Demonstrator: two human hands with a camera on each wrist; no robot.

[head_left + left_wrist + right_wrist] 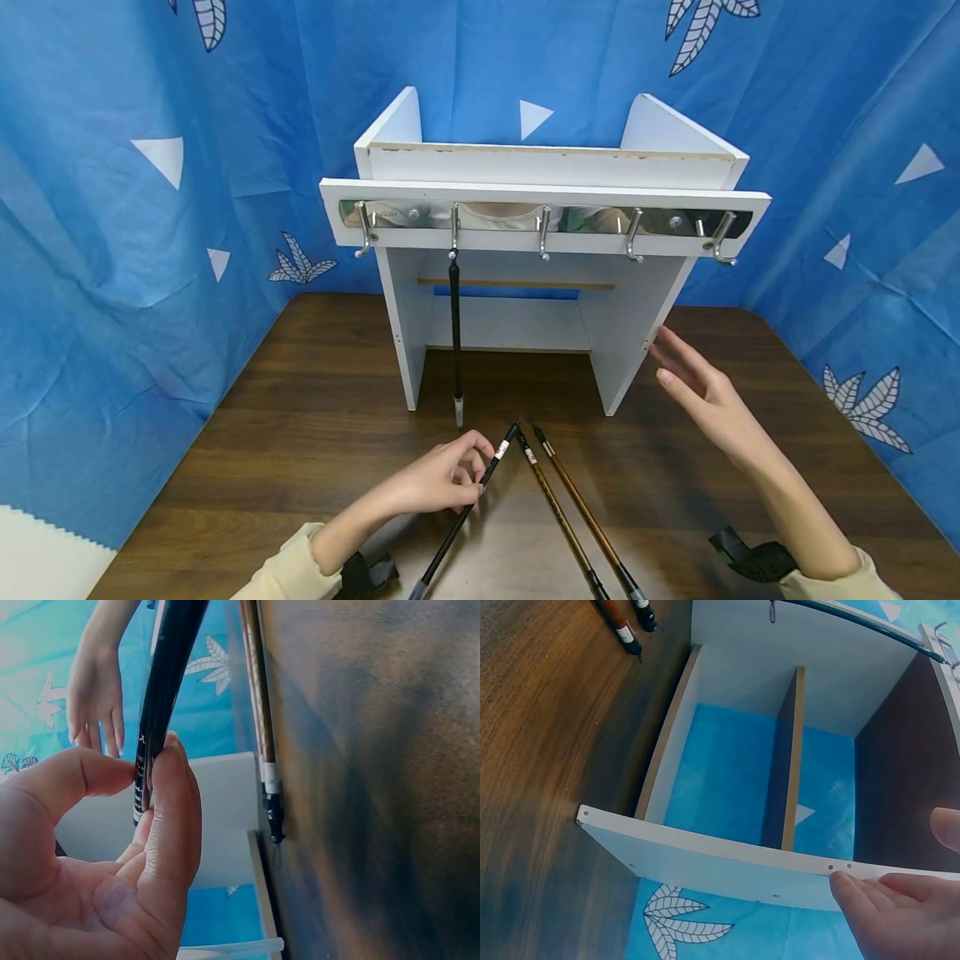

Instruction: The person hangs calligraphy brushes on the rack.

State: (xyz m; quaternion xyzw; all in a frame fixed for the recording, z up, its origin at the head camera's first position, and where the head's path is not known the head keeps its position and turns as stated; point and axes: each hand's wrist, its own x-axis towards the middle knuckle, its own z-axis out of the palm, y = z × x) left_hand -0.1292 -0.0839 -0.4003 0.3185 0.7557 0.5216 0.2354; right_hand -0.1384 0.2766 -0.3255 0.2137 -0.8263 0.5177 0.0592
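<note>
My left hand (442, 475) pinches a black calligraphy brush (446, 546) between thumb and fingers near its white label. That brush slants over the table, loop end toward the shelf; the left wrist view shows the shaft (161, 690) between thumb and fingertips. Another black brush (456, 333) hangs from the second hook from the left (454, 225), pale tip down. My right hand (701, 392) has its fingers extended, fingertips right at the edge of the white shelf's right side panel (705, 844). It holds nothing.
A speckled brush (556, 504) and a reddish-brown brush (580, 500) lie on the wooden table (262, 450), right of the left hand. The white shelf unit (547, 171) stands at the back, with several metal hooks along its front board. Blue patterned cloth (247, 125) surrounds the table.
</note>
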